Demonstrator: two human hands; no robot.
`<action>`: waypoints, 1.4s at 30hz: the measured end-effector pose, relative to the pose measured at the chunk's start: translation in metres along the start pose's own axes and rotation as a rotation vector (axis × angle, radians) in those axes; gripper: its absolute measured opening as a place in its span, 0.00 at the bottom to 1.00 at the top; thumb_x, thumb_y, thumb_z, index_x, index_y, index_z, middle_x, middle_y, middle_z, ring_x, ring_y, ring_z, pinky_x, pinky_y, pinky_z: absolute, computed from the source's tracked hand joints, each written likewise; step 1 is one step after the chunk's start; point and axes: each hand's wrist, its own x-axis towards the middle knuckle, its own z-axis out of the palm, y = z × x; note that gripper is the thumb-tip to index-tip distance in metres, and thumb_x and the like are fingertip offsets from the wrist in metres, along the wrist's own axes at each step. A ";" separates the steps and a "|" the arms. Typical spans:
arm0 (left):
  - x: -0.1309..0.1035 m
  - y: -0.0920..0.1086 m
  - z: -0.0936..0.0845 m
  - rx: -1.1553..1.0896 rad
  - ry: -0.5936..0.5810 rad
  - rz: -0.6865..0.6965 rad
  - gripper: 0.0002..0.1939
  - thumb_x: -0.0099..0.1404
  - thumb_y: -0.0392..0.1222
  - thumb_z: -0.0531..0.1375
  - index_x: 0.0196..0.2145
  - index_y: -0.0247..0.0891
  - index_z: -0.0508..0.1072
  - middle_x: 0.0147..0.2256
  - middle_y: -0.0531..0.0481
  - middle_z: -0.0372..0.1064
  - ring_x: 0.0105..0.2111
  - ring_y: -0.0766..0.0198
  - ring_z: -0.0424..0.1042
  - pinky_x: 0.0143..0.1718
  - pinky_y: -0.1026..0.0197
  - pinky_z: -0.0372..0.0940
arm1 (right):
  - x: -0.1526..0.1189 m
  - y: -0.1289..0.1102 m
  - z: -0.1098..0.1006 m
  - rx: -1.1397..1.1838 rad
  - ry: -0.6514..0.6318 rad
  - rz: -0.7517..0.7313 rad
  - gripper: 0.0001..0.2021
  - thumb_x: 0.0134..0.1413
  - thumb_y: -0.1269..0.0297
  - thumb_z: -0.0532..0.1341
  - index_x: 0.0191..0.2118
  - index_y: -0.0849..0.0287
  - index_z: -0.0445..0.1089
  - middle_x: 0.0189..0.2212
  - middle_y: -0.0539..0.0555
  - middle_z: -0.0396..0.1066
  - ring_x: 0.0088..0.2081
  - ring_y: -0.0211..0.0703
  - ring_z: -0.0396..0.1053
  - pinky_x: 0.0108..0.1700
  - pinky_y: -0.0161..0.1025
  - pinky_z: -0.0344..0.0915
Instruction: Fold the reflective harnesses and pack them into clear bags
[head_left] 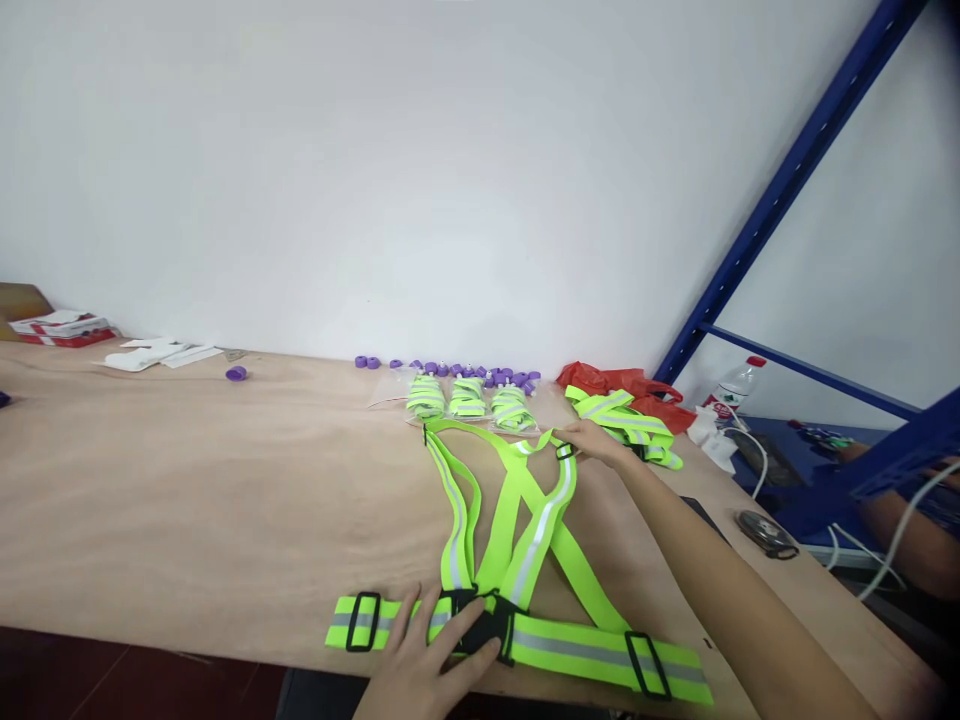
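Note:
A neon yellow-green reflective vest, made of elastic straps with silver stripes, lies spread on the wooden table. My left hand rests on its waist belt with fingers spread, over the black centre piece. Black sliders sit toward both ends of the belt. At the far end of the vest, my right hand pinches a shoulder strap beside a small black slider; its fingertips are partly hidden. Beyond the vest are three clear bags of folded reflective straps.
Several purple rolls line the wall. Another bundle of reflective straps and a red plastic bag lie at right, near a bottle, a black round object and a blue metal frame. Papers lie far left.

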 end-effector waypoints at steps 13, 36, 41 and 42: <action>0.002 0.025 -0.037 -0.113 -0.064 -0.158 0.35 0.64 0.40 0.63 0.65 0.62 0.60 0.68 0.56 0.52 0.66 0.33 0.50 0.60 0.25 0.55 | -0.031 -0.022 -0.004 0.385 -0.089 -0.043 0.12 0.62 0.53 0.56 0.33 0.55 0.65 0.15 0.41 0.53 0.15 0.35 0.53 0.27 0.35 0.65; 0.004 0.035 -0.043 -0.183 -0.092 -0.242 0.34 0.64 0.40 0.62 0.65 0.62 0.60 0.69 0.60 0.49 0.68 0.33 0.43 0.62 0.22 0.47 | -0.002 -0.091 0.136 -0.661 0.062 -0.233 0.16 0.53 0.52 0.66 0.27 0.60 0.68 0.35 0.65 0.76 0.48 0.61 0.72 0.46 0.46 0.63; 0.008 0.031 -0.039 -0.141 -0.132 -0.229 0.38 0.61 0.39 0.64 0.65 0.64 0.59 0.69 0.59 0.48 0.67 0.32 0.48 0.60 0.21 0.49 | -0.004 -0.105 0.210 -0.543 -0.042 -0.253 0.15 0.50 0.53 0.68 0.26 0.60 0.70 0.30 0.60 0.76 0.41 0.57 0.73 0.41 0.42 0.64; 0.008 0.029 -0.038 -0.133 -0.142 -0.225 0.38 0.61 0.39 0.65 0.65 0.63 0.59 0.69 0.59 0.48 0.67 0.31 0.49 0.60 0.20 0.50 | -0.003 -0.107 0.219 -0.499 -0.050 -0.256 0.13 0.49 0.56 0.68 0.26 0.60 0.70 0.29 0.59 0.75 0.40 0.56 0.73 0.40 0.41 0.64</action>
